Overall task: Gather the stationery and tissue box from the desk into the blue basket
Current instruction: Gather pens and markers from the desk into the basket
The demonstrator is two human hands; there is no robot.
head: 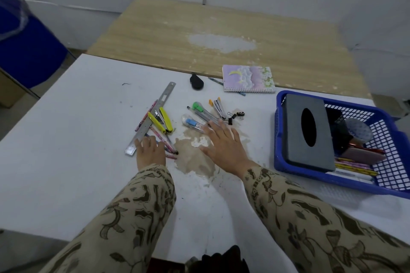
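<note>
Patterned sleeves [142,206] stretched out. The left hand [150,150] curled over pencils [171,153], grip unclear. The right hand [224,146] lay flat and empty, likely to sweep cutters [192,123] toward the blue basket [279,117].

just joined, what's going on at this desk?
A person is clearing the desk into the basket. The tissue box is already in it. The left hand rests on the pencils by the ruler; whether it grips them is unclear. The right hand is spread open, fingertips at the cutters. The stapler, clips and notebook lie on the desk.
</note>
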